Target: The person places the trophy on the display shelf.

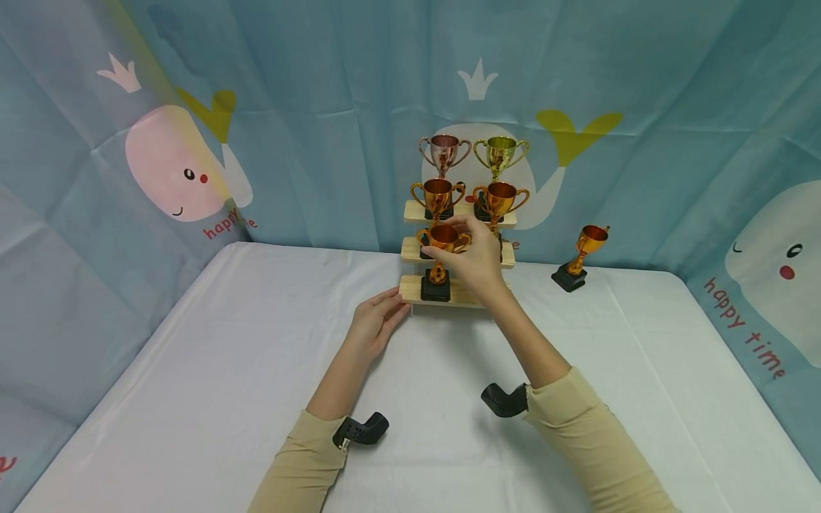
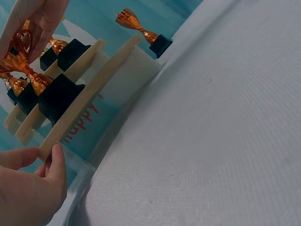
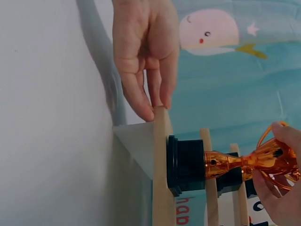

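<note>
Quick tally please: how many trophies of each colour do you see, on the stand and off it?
Orange trophies: 4 (3 on the stand, 1 on the table)
Pink trophy: 1
Gold trophy: 1
Total: 6 trophies

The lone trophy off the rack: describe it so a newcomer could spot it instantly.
Start at the three-step wooden rack against the whale backdrop, at the far edge of the white table. Look to its right: one orange trophy on a black base stands directly on the tablecloth. Unlike the others, it is on no shelf and no hand touches it.
</note>
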Demonstrator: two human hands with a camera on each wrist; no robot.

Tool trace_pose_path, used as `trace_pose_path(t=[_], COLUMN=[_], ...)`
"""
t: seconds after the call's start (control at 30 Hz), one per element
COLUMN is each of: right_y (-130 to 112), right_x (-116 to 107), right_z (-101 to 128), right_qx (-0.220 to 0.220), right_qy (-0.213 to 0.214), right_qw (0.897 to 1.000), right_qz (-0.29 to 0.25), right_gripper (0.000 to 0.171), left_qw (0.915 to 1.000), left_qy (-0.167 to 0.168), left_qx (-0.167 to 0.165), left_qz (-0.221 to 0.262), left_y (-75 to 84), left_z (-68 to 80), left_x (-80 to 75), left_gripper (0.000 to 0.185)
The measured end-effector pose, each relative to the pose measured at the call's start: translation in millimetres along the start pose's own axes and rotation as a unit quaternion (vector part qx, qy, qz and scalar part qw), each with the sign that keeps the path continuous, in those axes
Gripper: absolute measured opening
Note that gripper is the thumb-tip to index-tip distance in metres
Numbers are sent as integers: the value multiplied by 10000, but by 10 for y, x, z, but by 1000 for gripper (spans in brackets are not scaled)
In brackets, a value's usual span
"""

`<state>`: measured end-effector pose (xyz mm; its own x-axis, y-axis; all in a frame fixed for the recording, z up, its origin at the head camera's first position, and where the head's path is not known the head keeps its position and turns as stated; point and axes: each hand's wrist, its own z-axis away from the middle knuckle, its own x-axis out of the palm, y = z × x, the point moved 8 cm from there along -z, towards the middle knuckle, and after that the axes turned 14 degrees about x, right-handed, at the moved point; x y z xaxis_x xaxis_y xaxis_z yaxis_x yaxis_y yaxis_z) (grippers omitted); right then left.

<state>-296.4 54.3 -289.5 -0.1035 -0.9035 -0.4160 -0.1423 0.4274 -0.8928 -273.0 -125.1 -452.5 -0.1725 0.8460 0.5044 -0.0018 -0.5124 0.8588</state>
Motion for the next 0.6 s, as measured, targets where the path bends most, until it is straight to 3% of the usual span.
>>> trace_pose_path(t=[0.6], right_y=[-45], right_x=[82], right_z=[23], right_qx=[-295], right_qy=[50], right_qw=[9995], right_qz=[59], right_gripper=[54], left_qw=[9999], left_qy=[101], left_qx=[-41], left_qz=[-58], left_y=[8], left_z=[3], left_x=[-8], left_gripper=[45])
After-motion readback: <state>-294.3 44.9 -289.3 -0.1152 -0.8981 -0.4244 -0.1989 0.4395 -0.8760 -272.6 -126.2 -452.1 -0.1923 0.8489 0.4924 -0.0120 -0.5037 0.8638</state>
